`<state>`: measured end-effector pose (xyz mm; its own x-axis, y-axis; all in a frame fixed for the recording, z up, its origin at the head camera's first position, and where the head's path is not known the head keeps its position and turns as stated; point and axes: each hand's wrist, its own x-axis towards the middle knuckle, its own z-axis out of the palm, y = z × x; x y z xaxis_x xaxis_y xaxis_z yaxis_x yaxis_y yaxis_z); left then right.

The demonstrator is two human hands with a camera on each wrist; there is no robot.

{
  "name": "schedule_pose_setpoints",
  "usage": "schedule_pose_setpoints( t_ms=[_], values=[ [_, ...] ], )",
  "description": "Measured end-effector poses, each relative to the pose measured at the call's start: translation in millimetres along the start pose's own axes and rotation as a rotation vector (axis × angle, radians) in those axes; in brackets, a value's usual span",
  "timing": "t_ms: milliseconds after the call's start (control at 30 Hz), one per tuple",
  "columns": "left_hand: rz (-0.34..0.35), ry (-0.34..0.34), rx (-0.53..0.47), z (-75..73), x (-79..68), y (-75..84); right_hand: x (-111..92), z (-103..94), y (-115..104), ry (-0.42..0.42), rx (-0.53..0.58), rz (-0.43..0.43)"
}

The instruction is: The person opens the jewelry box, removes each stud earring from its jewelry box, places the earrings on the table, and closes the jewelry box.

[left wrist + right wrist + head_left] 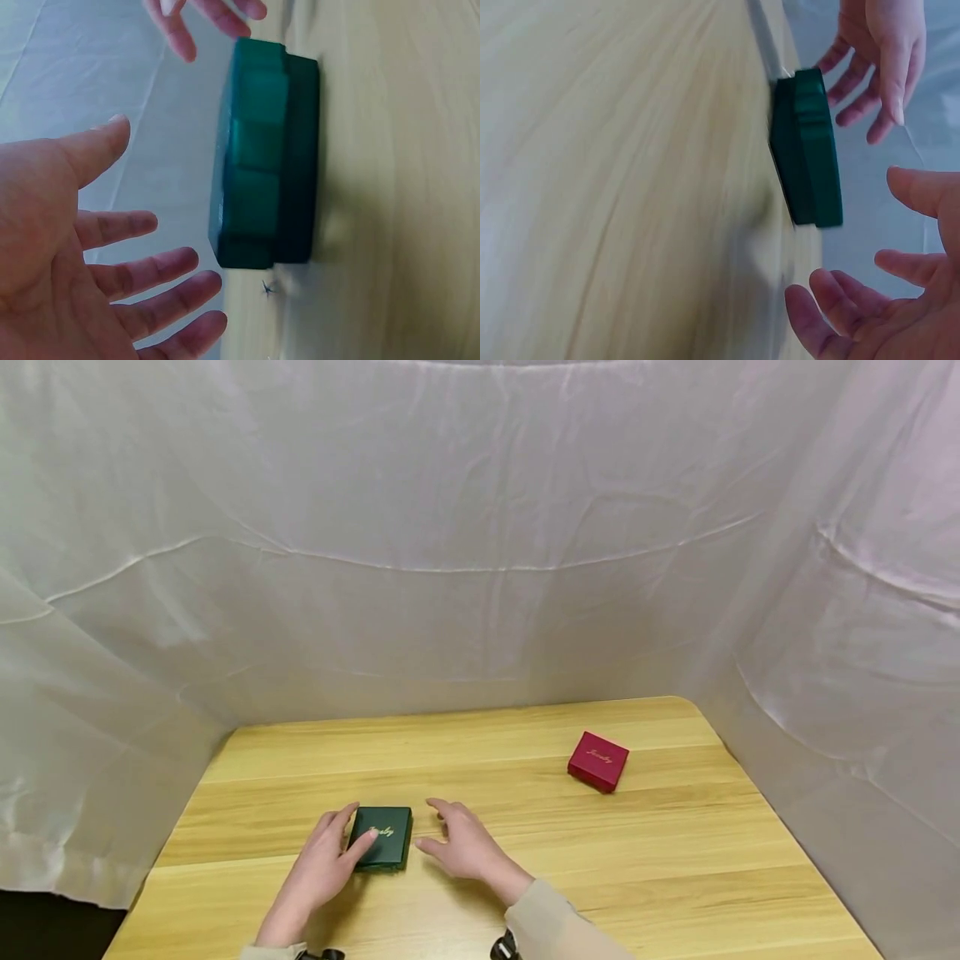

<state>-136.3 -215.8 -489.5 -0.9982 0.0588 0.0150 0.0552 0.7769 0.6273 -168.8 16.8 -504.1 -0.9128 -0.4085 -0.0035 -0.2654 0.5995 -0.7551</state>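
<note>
A dark green jewelry box (382, 837) with gold lettering on its lid lies closed on the table, between the two hands. My left hand (322, 864) is at its left side, thumb over the lid's edge in the head view. In the left wrist view, the left hand's fingers (154, 266) are spread and stand apart from the green box (259, 154). To the right of the box hovers my right hand (467, 846), fingers parted and holding nothing. The right wrist view shows a gap between that hand (900, 307) and the box (810, 150).
A red jewelry box (598, 762) with gold lettering sits farther back on the right of the wooden table (675, 860). Pale cloth (480, 543) hangs behind the table and along both sides.
</note>
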Motion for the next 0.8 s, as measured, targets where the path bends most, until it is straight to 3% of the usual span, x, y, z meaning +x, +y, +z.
schedule_pose_setpoints(
  t_ms=[400,633,800],
  values=[
    [0.089,0.047,-0.033,5.7,0.4,26.8,-17,-42.8,33,0.077,0.068,0.053],
    [0.19,0.074,-0.03,24.5,2.8,45.1,-28,-69.7,54,0.168,0.046,0.097],
    [0.232,0.036,-0.01,40.0,5.0,61.0,-31,-90.3,68,0.224,0.035,0.168]
  ],
)
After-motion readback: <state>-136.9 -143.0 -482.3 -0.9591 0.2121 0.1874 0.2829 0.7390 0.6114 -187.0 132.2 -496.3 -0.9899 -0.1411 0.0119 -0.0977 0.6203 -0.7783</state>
